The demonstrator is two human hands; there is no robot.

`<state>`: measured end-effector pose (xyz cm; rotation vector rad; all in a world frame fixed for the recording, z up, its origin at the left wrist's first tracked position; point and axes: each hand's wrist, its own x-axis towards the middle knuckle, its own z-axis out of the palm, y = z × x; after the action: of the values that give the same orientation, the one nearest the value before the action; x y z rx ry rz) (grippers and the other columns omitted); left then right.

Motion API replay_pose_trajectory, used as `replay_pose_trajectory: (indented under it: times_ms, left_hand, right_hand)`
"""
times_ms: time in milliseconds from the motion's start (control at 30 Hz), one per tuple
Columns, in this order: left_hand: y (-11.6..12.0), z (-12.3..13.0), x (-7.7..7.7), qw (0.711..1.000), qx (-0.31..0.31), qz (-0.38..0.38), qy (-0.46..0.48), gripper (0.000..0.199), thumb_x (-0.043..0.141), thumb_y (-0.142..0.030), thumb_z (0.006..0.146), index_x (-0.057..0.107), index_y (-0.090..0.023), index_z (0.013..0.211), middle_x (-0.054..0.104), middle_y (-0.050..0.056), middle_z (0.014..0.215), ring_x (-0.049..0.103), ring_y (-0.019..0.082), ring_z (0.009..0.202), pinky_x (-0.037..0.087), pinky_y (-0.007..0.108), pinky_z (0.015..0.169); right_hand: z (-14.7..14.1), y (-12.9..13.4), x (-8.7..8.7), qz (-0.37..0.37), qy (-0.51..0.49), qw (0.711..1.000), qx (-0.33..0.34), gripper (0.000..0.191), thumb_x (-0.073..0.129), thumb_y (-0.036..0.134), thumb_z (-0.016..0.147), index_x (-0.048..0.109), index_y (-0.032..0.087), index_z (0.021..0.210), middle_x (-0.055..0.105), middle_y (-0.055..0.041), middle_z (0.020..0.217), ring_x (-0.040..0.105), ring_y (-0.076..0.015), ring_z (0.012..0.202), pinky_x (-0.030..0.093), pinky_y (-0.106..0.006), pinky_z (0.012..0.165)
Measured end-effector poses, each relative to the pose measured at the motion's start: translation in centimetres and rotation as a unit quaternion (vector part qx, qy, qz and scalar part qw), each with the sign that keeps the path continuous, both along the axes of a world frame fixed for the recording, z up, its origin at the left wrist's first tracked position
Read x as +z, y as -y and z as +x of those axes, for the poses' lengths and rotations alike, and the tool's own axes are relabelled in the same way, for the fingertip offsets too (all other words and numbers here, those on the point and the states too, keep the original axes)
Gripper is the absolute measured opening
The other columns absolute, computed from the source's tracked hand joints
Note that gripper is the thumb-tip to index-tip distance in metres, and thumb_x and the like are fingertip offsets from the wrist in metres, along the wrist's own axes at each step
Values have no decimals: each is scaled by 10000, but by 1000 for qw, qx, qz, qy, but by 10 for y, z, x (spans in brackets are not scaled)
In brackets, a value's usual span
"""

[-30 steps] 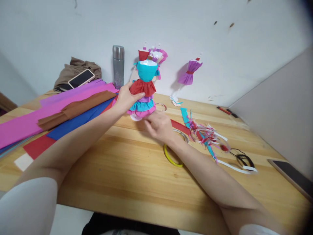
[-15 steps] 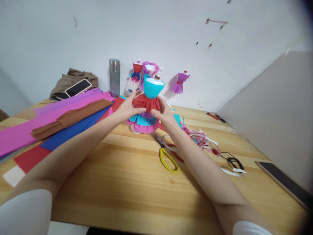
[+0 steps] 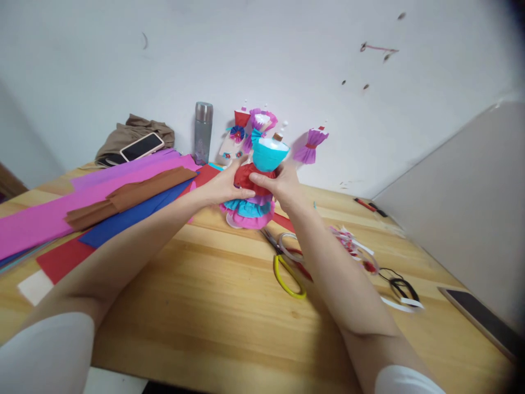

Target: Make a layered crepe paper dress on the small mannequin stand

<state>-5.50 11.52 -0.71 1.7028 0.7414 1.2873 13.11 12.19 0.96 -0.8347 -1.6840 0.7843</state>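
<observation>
A small white dress form (image 3: pixel 278 141) wears a crepe-paper dress with a turquoise bodice (image 3: pixel 270 158), a red upper skirt layer (image 3: pixel 243 176), and turquoise and pink ruffles (image 3: pixel 251 209) below. It stands on the table, tilted slightly to the right. My left hand (image 3: pixel 230 185) grips the skirt from the left, thumb across the red layer. From the right, my right hand (image 3: pixel 283 183) holds the waist, its thumb pressing on the red paper just under the bodice. Parts of the red layer and most of my fingers behind it are hidden.
Yellow-handled scissors (image 3: pixel 289 279) lie in front of the form, partly under my right forearm. Crepe-paper sheets (image 3: pixel 139 189) cover the left. Behind stand a bottle (image 3: pixel 203 134) and other dressed forms (image 3: pixel 314 145). Paper scraps (image 3: pixel 348 241) and a phone (image 3: pixel 479 314) lie right.
My right hand has shifted up the dress, its thumb now higher and further across the red layer. The form leans a little more. The whole view has shifted slightly.
</observation>
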Motion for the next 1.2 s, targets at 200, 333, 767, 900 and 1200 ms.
replay_pose_trajectory:
  times_ms: [200,333,767,900,1200]
  left_hand:
    - [-11,-26,11,978,159,-81,107,441,734,-379,915,624,-163,1284,775,94,1059,715,207,1030,535,292,891]
    - [-17,-31,0,912,284,-258,145,138,577,-221,974,577,-181,842,609,-10,606,552,101,522,402,193,517]
    - [20,22,-19,928,-30,-339,153,113,742,-72,856,670,-134,796,687,25,668,639,96,540,462,184,502]
    - [21,24,-23,938,-54,-294,178,195,821,-140,816,644,-139,736,628,4,595,589,92,513,408,199,480]
    - [23,29,-24,928,-30,-299,221,175,790,-195,834,623,-168,785,623,-6,616,587,122,541,389,233,483]
  right_hand:
    - [0,0,-4,2,-78,994,-76,431,876,528,611,729,208,858,797,-54,870,739,-279,865,614,-427,800]
    - [15,-14,-4,-2,-134,985,-113,423,885,507,578,719,211,831,794,-53,867,750,-280,865,614,-431,824]
    - [42,-34,-15,-15,-254,958,-132,414,898,483,556,717,233,832,799,-26,870,766,-273,880,646,-428,877]
    - [39,-35,-17,-6,-225,967,-115,457,903,535,554,702,240,840,799,-46,914,768,-295,915,634,-470,910]
    - [47,-41,-20,28,-167,976,-138,525,880,665,588,688,248,843,791,-67,963,752,-305,963,614,-498,915]
